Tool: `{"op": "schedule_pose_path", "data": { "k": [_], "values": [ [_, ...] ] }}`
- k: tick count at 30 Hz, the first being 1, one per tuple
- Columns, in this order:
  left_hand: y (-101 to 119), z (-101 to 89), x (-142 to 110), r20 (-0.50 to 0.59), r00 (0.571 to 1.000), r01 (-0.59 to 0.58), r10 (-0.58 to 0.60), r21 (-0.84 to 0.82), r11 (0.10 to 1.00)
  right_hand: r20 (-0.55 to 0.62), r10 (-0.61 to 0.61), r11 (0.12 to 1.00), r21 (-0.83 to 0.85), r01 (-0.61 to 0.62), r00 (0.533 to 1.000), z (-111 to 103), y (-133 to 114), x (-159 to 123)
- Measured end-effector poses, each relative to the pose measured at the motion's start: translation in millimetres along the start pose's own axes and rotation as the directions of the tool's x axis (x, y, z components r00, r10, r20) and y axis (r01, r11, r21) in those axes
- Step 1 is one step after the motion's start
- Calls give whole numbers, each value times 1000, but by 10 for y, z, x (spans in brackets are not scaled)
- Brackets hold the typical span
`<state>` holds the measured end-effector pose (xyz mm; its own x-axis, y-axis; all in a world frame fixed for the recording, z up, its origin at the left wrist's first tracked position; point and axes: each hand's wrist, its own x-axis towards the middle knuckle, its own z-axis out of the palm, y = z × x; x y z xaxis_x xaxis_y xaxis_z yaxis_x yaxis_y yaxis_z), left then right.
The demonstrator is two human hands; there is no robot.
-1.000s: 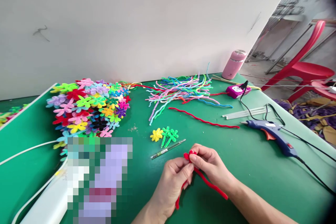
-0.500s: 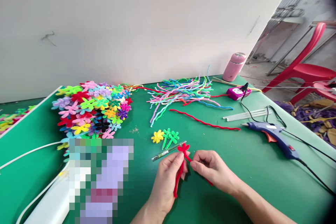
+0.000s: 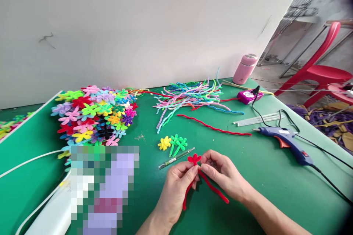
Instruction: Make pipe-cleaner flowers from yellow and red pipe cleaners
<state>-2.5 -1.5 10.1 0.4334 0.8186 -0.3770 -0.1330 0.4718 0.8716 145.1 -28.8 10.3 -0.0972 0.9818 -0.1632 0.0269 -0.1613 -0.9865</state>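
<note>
Tabletop (image 3: 220, 165): green all over
Flower (image 3: 194, 159): all red, red tails too
Stems (image 3: 190, 95): pink, blue, green, red jumble
Glue gun (image 3: 286, 141): navy, with an orange trigger
Bottle (image 3: 245, 69): soft pink
Power strip (image 3: 249, 96): magenta, white face
Chair (image 3: 322, 69): bright red

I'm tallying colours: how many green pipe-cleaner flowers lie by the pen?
2: one green flower just right of the yellow flower, another to its right, both beyond the pen. More could be hidden underneath.
</note>
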Motion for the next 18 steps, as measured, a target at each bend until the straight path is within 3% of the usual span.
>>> {"op": "schedule_pose_path", "data": {
  "k": [5, 9, 12, 15, 18],
  "values": [
    [-10, 40, -29, 84, 996, 9, -22, 147, 989, 12, -36, 990, 139, 34, 999, 58, -12, 2],
    [-18, 79, -56, 127, 990, -95, 66, 237, 967, -124, -72, 997, -42, 68, 990, 110, 40, -19],
    [-39, 90, -74, 141, 979, -186, 148, 308, 933, -162, -77, 995, -75, 66, 984, 130, 85, -32],
    [-58, 81, -79, 133, 974, -221, 184, 368, 903, -140, -39, 999, 1, 39, 989, 135, 103, -15],
    [-43, 57, -58, 69, 987, -161, 146, 350, 923, -78, -10, 996, 83, 17, 997, 117, 81, 21]
  ]
}}
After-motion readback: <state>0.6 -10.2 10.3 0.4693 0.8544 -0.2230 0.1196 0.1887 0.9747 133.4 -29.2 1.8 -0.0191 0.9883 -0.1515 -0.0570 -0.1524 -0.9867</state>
